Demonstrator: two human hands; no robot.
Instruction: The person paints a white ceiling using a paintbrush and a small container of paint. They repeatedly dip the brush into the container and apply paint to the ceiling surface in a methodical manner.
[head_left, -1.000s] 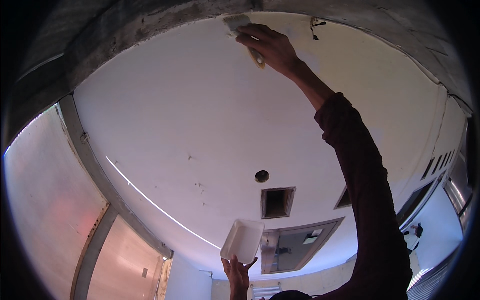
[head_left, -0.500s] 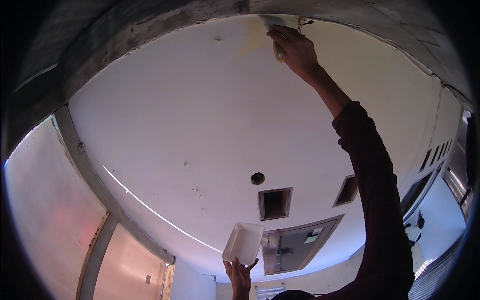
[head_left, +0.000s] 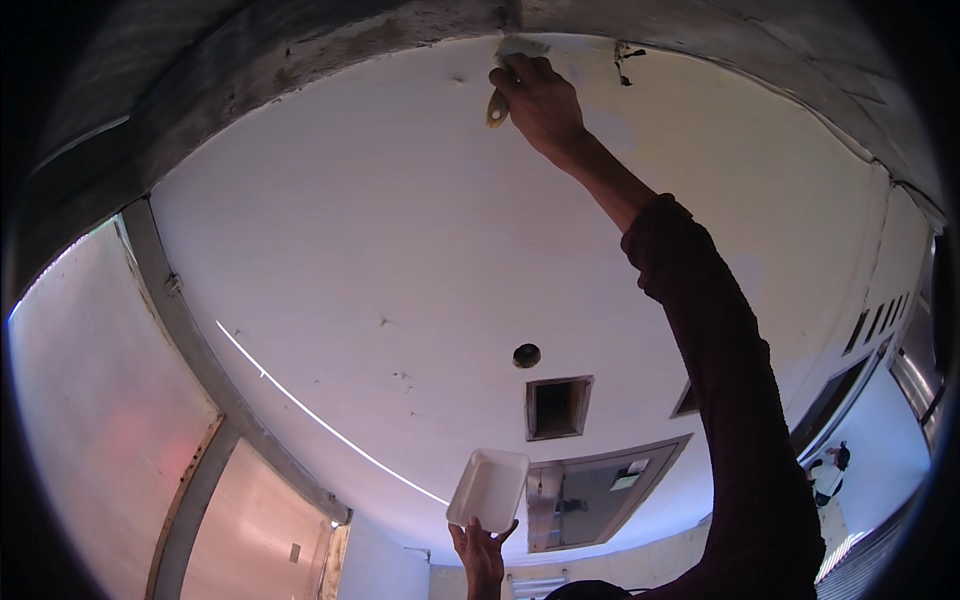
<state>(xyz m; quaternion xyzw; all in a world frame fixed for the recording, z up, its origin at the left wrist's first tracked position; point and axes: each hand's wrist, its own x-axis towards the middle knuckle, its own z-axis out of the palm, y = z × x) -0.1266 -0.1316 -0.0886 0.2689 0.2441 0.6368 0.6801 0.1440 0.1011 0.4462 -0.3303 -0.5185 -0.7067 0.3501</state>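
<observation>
High up, my right hand (head_left: 542,105) is closed around a paintbrush (head_left: 497,108). Its pale bristles meet the top of a whitish wall (head_left: 420,210), just under a dark grey concrete beam (head_left: 330,50); its light handle points down. The wall has a yellowish tint to the right of my arm. Low in the middle, my left hand (head_left: 482,553) supports a white rectangular tray (head_left: 492,488) from its lower edge, thumb and fingers against it. The tray is tilted with its inside showing. Whether paint lies in it I cannot tell.
Below the middle are a round hole (head_left: 526,355), a square recess (head_left: 558,408) and a framed glass pane (head_left: 590,500). Dark bits (head_left: 627,62) stick out near the wall's top. Pinkish panels (head_left: 110,390) stand left. Another person (head_left: 828,472) is far right.
My right hand and the brush have moved left along the top of the wall. The yellowish patch there no longer shows. My left hand and the tray have barely moved.
</observation>
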